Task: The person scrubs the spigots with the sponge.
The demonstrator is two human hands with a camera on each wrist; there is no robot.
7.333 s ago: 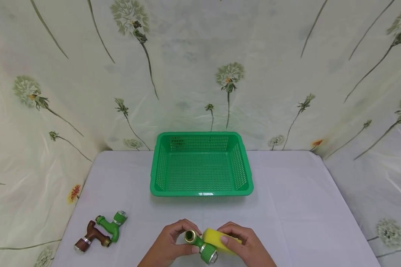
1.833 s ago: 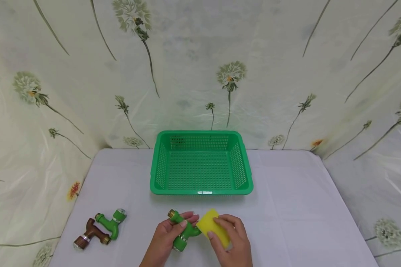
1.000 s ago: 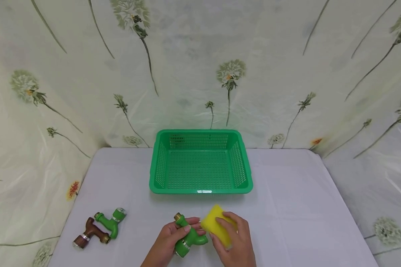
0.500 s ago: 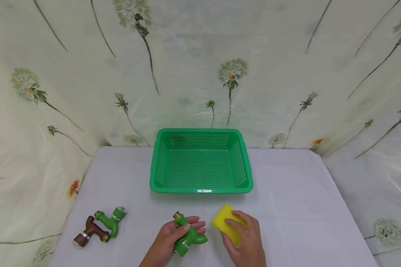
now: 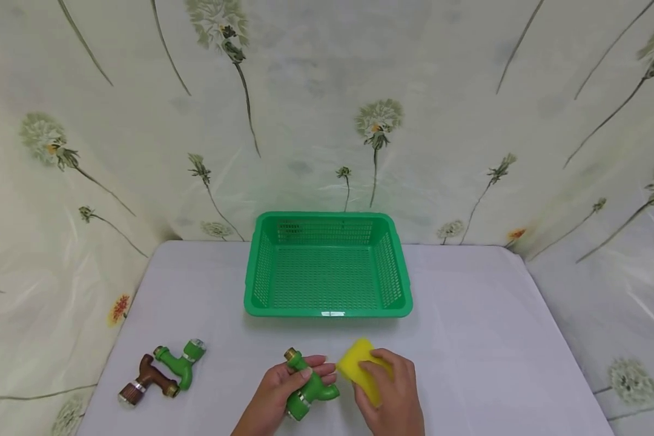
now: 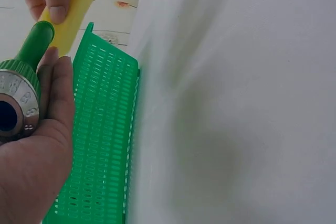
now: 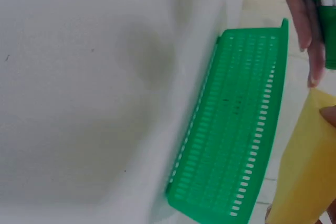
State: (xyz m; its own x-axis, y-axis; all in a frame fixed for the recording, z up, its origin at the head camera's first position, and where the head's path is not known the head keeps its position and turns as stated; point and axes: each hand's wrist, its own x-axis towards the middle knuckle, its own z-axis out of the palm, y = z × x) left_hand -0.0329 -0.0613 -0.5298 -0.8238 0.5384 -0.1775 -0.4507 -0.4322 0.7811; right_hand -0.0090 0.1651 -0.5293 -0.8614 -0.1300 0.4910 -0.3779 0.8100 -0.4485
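Observation:
In the head view my left hand [image 5: 275, 390] holds a green tap [image 5: 309, 386] across its palm, thumb on top, with the brass threaded end pointing away and the ribbed knob toward me. To its right, my right hand [image 5: 395, 390] grips a yellow sponge [image 5: 362, 366] between thumb and fingers. The sponge's near corner comes right up to the left fingertips. From the left wrist, the tap's silver knob cap [image 6: 21, 98] faces the camera, and the sponge [image 6: 79, 9] shows behind the spout. The right wrist view has the sponge [image 7: 304, 166] just below the left fingers [image 7: 299, 19].
A green plastic basket [image 5: 329, 312] with perforated walls stands at the back centre of the white-covered table [image 5: 469, 339]. At the left lie a brown tap [image 5: 149, 378] and another green tap [image 5: 181, 363], close together. Flower-patterned sheeting [image 5: 305, 121] rises behind and at both sides.
Earlier the sponge was against the green tap, whose threaded end faced up. The tap has since been turned over in my left hand. Lately the sponge went right, then back left a little.

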